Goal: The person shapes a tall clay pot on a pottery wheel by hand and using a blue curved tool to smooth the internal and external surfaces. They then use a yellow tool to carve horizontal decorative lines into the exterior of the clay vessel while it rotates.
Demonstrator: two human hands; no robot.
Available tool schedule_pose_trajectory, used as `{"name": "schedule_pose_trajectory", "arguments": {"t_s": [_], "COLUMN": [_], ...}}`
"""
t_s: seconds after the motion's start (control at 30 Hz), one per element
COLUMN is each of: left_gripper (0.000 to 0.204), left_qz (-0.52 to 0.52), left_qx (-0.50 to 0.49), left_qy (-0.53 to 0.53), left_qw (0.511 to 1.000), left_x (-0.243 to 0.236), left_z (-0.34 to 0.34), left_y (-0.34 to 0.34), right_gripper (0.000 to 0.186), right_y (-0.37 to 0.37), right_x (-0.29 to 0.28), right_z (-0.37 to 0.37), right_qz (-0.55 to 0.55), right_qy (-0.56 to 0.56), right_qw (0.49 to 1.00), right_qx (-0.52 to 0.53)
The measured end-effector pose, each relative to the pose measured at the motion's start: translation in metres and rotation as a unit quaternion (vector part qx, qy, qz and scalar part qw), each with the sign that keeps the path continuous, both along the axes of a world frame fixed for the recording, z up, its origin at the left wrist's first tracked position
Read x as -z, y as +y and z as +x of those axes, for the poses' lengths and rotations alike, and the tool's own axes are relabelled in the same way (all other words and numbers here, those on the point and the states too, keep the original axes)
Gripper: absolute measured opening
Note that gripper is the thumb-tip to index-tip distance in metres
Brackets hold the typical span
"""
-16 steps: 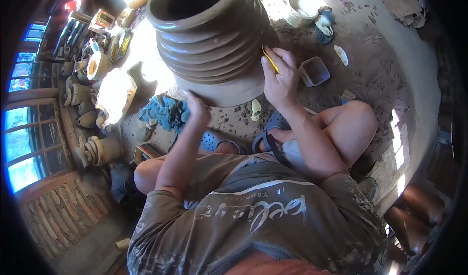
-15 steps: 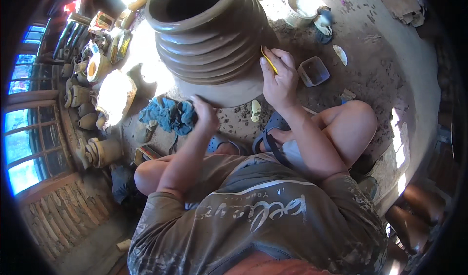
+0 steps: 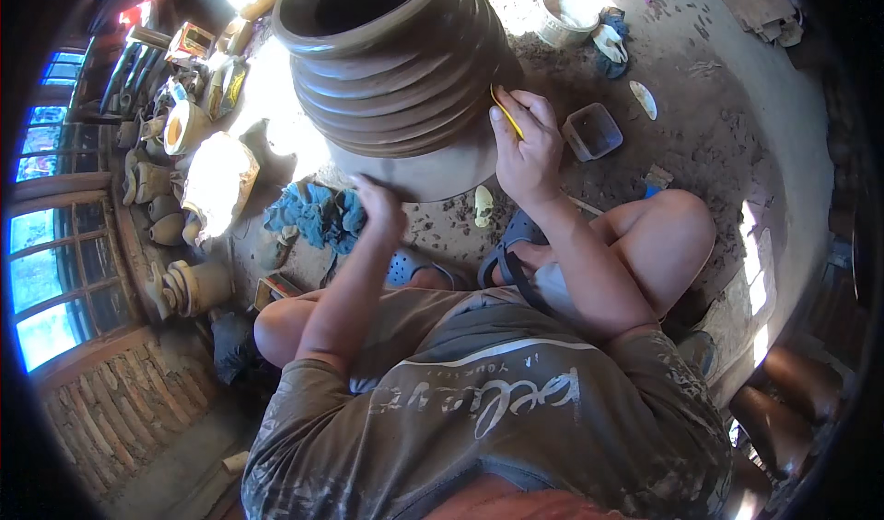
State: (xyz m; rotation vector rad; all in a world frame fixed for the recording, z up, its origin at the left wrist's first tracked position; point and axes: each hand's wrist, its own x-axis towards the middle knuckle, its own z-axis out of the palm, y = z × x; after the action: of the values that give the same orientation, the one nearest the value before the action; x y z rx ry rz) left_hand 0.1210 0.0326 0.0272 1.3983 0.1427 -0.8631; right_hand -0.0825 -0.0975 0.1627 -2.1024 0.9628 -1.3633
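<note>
A large ribbed brown clay pot (image 3: 396,69) stands on the dirt floor in front of my knees. My right hand (image 3: 525,147) grips a thin yellow tool (image 3: 505,113) and presses its edge against the pot's right side. My left hand (image 3: 379,205) hovers just off the pot's smooth pale base, fingers curled with nothing in them. A crumpled blue cloth (image 3: 315,216) lies on the ground left of that hand.
A small square tub (image 3: 592,131) sits right of the pot, a round bucket (image 3: 564,13) and rags further back. Several small clay vessels (image 3: 189,285) and a pale lump (image 3: 219,177) crowd the left. A brick wall and windows (image 3: 55,271) close off the left side.
My left hand has come away from the pot's base and dropped slightly toward me. My right hand stays on the pot's side with the yellow tool.
</note>
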Motion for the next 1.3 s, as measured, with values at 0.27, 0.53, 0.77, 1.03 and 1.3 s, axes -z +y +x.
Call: {"name": "schedule_pose_trajectory", "arguments": {"t_s": [0.27,0.53,0.77,1.03,1.3], "left_gripper": [0.088,0.074,0.072,0.074,0.082], "left_qz": [0.073,0.054,0.069,0.025,0.083], "left_qx": [0.157,-0.042,0.187,0.004,0.222], "left_qy": [0.193,-0.001,0.200,-0.030,0.207], "left_qw": [0.966,0.998,0.959,0.999,0.949], "left_x": [-0.023,-0.009,-0.010,-0.015,-0.026], "left_z": [-0.114,-0.018,-0.121,0.012,-0.131], "left_y": [0.031,-0.004,0.037,-0.003,0.026], "right_gripper": [0.027,0.028,0.027,0.026,0.027], "right_y": [0.003,0.007,0.005,0.005,0.011], "right_x": [0.001,0.004,0.005,0.002,0.004], "right_z": [0.003,0.003,0.006,0.006,0.005], "right_qz": [-0.012,-0.001,0.011,0.009,0.020], "right_qy": [0.006,0.006,0.001,-0.004,-0.006], "right_qw": [1.000,1.000,1.000,1.000,1.000], "right_qx": [0.007,0.005,0.007,0.001,0.016]}}
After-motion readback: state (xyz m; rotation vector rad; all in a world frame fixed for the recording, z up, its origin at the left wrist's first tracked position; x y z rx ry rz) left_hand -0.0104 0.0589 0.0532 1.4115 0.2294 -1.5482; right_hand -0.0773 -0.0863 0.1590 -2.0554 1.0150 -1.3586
